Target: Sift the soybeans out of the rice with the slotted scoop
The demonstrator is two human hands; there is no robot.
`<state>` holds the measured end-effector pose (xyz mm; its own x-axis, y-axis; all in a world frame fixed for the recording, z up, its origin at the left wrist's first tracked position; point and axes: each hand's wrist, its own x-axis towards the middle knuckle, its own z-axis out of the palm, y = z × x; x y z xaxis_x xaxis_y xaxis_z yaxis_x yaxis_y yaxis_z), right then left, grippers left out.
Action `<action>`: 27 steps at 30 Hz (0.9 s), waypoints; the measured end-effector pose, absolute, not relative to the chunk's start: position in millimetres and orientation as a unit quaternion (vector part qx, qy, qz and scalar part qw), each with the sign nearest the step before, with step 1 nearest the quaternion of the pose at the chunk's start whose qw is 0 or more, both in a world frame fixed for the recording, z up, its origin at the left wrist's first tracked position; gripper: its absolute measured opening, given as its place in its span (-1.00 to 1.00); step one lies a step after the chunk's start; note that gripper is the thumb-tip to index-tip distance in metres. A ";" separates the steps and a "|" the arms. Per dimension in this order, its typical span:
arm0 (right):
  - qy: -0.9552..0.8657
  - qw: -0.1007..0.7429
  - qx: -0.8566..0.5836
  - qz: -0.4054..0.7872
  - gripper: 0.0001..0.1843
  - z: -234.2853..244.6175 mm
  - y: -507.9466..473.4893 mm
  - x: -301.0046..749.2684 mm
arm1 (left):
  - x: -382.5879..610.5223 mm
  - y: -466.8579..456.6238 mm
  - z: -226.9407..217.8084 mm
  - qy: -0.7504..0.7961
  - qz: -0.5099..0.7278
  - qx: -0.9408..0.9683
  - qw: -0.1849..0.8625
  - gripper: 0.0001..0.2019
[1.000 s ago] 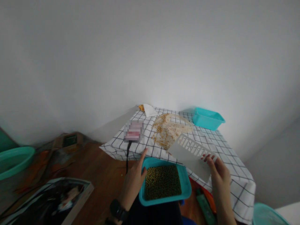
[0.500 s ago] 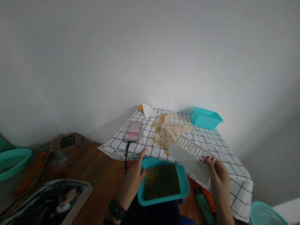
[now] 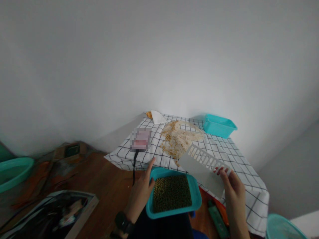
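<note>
A teal plastic tray [image 3: 198, 199] filled with small green and yellowish beans [image 3: 171, 194] sits on my lap. My left hand [image 3: 141, 189] grips its left rim, thumb over the edge and index finger stretched out; the other fingers are hidden. Between thumb and fingers, my right hand [image 3: 233, 187] pinches the slotted end of a thin white plastic sheet [image 3: 201, 169]. The sheet slants over the table's front edge, its far corner beside scattered yellow beans and pale flour-like bits [image 3: 178, 141] on a checked cloth [image 3: 239, 166].
An empty-looking teal basket [image 3: 219, 126] stands at the cloth's back right. A folded white paper piece [image 3: 157, 117] and a blurred-out pink item [image 3: 141, 139] with a black strap lie left. On the floor are a box [image 3: 82, 212], a green basin [image 3: 15, 166] and a green bottle-like object [image 3: 218, 219].
The white sheet and my right hand have shifted very slightly downward. My left hand and the tray are practically unchanged.
</note>
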<state>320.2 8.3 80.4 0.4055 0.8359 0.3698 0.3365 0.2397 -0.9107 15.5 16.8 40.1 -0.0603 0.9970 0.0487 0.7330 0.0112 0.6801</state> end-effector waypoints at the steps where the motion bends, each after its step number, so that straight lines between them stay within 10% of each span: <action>1: -0.504 0.604 -0.582 0.204 -0.59 80.3 7.9 321.0 | 15.3 17.1 38.9 0.669 0.286 0.645 0.235 -0.29; 27: -0.487 0.620 -0.571 0.229 -0.59 76.7 -2.4 334.2 | 13.5 18.9 31.3 0.647 0.315 0.657 0.224 -0.29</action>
